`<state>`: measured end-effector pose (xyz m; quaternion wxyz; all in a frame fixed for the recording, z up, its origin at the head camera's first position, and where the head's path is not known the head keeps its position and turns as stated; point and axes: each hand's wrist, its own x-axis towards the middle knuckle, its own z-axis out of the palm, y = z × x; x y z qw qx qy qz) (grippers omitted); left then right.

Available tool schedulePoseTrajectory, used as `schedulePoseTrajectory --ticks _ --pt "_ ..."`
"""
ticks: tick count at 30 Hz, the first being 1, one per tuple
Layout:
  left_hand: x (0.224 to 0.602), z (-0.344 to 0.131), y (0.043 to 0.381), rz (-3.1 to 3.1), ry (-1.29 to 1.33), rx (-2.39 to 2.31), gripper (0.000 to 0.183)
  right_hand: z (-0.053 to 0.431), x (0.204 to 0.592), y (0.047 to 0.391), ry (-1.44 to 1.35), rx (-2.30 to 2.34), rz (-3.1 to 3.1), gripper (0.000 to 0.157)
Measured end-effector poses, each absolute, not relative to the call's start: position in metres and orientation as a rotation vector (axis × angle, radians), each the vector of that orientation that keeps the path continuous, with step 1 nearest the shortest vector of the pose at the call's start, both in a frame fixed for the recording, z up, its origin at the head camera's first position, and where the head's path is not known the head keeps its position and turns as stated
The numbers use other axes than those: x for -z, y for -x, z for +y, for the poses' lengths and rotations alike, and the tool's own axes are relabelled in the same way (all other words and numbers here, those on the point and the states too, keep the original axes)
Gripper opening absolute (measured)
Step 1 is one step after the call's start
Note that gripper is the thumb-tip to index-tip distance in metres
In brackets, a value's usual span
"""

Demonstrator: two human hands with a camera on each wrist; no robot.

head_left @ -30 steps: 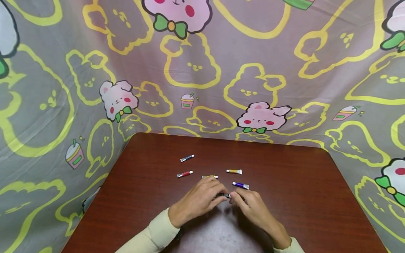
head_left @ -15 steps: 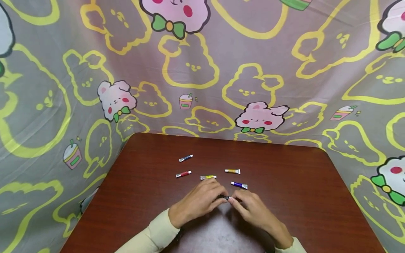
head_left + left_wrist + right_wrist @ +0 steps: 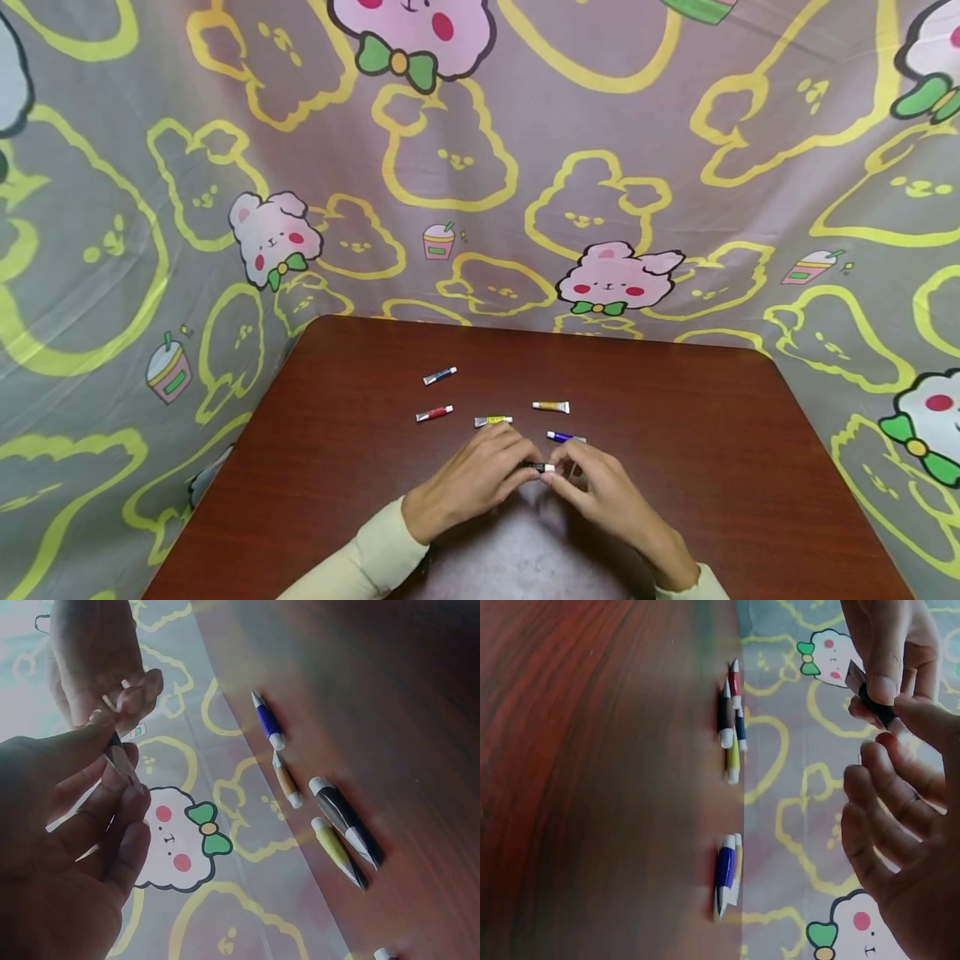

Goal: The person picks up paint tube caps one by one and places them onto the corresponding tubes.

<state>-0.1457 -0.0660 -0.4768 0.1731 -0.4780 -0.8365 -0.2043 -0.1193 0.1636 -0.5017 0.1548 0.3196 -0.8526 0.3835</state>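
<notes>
My left hand (image 3: 480, 467) grips a small black paint tube (image 3: 537, 467) above the near middle of the table. Its white cap (image 3: 550, 468) points right, toward my right hand (image 3: 607, 483), whose thumb and forefinger pinch at the cap. In the right wrist view the held tube (image 3: 877, 709) is slanted, its flat silvery end sticking out past the left thumb. Just beyond the hands lie a yellow tube (image 3: 493, 421) and a purple tube (image 3: 558, 436), the latter partly covered by the right hand in the head view.
Farther back on the brown table (image 3: 675, 392) lie red (image 3: 435, 413), dark blue (image 3: 440, 375) and ochre (image 3: 550, 407) tubes. Another dark tube (image 3: 345, 814), beside the yellow one in the left wrist view, is hidden in the head view. A patterned curtain (image 3: 480, 167) hangs behind the table.
The right fingers have shifted and spread a little around the cap, so more of the white cap shows. The left hand keeps its grip on the black tube. The tubes on the table have not moved.
</notes>
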Motion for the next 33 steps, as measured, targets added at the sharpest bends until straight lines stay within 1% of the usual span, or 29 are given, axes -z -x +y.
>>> schedulePoseTrajectory --ticks 2,9,15,20,25,28,33 --pt "0.478 -0.067 0.146 -2.374 1.360 0.576 0.011 0.166 0.503 0.121 -0.961 -1.048 -2.414 0.018" --pt "0.484 -0.066 0.144 -2.346 1.358 0.549 0.013 0.168 0.506 0.122 -1.061 -0.861 -2.404 0.012" --pt "0.500 -0.066 0.142 -2.348 1.356 0.540 0.013 0.168 0.514 0.120 -1.088 -0.827 -2.467 0.009" --pt "0.515 -0.067 0.142 -2.387 1.327 0.460 0.014 0.167 0.524 0.121 -1.003 -0.846 -2.546 0.016" --pt "0.528 -0.068 0.145 -2.486 1.259 0.288 0.017 0.172 0.529 0.125 -0.859 -0.854 -2.560 0.017" --pt "0.531 -0.070 0.146 -2.544 1.228 0.206 0.018 0.178 0.530 0.128 -0.803 -0.823 -2.549 0.020" --pt "0.533 -0.074 0.149 -2.598 1.230 0.190 0.017 0.193 0.529 0.134 -0.754 -0.741 -2.543 0.020"
